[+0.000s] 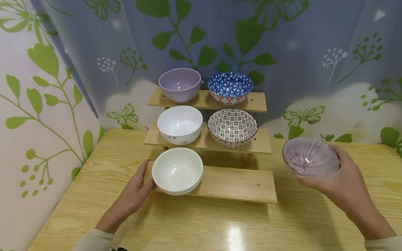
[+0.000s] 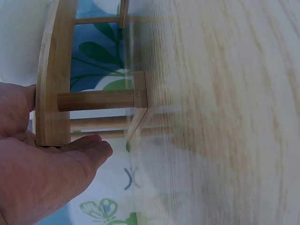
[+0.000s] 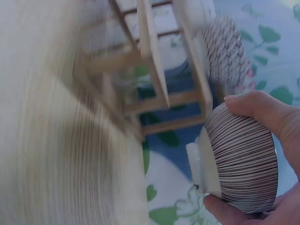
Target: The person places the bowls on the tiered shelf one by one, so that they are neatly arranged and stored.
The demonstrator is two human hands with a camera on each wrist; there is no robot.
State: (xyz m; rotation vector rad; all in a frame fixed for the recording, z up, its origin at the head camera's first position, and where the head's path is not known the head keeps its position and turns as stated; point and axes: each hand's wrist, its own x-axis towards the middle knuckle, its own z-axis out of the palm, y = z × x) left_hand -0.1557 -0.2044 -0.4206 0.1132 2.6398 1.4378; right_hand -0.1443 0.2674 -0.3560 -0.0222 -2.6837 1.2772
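our right hand (image 1: 342, 181) cups the striped bowl (image 1: 309, 157) by its outer wall above the bench's (image 1: 211, 233) right half: stiff, glazed, probably slippery and breakable, best held rim-and-foot.

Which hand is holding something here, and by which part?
The right hand grips the striped bowl round its outer wall. The left hand holds nothing.

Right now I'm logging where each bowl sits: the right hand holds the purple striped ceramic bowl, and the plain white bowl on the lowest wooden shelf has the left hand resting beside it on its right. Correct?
Not quite. The left hand rests to the left of the plain white bowl on the lowest wooden shelf, not its right, as the head view shows. The right hand does hold the purple striped ceramic bowl.
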